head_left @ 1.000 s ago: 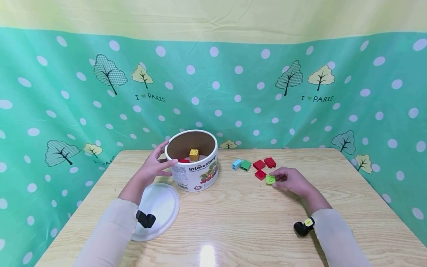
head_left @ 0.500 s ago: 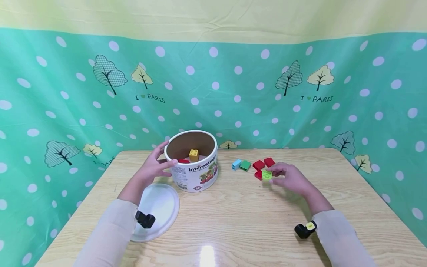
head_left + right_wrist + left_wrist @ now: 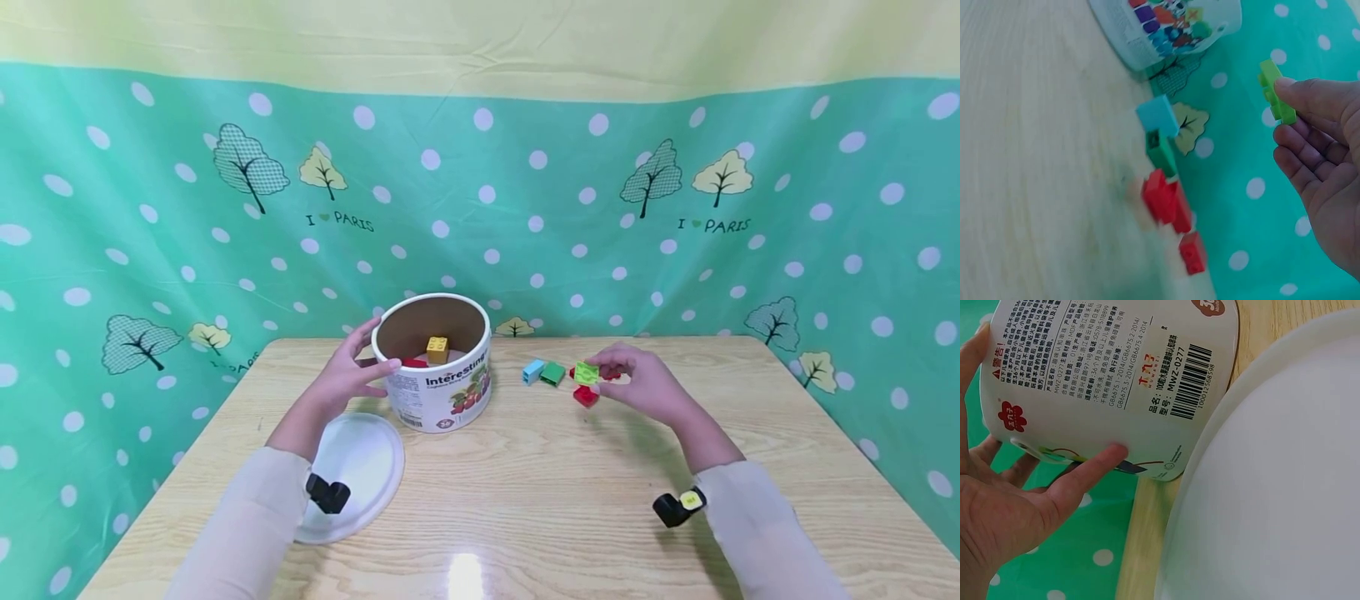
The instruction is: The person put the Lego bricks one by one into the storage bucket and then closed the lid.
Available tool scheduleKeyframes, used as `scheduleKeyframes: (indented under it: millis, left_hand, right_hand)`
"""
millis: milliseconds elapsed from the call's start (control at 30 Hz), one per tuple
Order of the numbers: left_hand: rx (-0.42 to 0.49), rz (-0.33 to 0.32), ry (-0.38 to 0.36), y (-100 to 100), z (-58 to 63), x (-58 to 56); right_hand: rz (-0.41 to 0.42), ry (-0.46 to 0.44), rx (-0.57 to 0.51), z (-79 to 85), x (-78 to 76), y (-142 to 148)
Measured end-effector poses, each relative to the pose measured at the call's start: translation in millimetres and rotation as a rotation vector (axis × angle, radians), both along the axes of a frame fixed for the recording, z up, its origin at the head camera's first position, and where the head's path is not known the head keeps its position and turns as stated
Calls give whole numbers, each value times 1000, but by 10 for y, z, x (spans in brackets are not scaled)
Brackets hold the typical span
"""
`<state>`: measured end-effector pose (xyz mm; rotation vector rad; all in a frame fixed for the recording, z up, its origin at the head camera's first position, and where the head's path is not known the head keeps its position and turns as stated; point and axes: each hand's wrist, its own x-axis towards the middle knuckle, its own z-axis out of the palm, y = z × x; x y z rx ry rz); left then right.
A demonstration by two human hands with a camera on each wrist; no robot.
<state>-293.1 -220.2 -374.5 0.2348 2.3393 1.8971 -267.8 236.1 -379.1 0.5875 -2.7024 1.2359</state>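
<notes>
My left hand rests on the left side of a white printed bucket, fingers spread over the rim and wall. In the left wrist view, straight fingers lie against the wall by the label. Inside the bucket are a yellow brick and a red brick. My right hand pinches a lime green toy brick between thumb and fingers, raised above the table. Below it lie red bricks, partly hidden in the head view. A green brick and a light blue brick lie left of them.
A round white lid lies flat on the wooden table, under the left forearm and in front of the bucket. A green polka-dot cloth hangs behind the table's far edge.
My right hand has lifted the lime green brick from the table and carried it up and left over the red bricks. My left hand and the bucket have stayed in place.
</notes>
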Motion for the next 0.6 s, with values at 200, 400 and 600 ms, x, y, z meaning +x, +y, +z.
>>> scheduleKeyframes:
  millis: [200,400,600]
  left_hand:
    - [-7,3,5,-2,7,3]
    - [-1,-5,7,-10,8,8]
    - [-6,-3,3,6,9,12]
  right_hand:
    - [10,0,1,177,-32,-144]
    - [79,23,-33,333,-63,-279]
    - [101,42,-36,473,-79,-390]
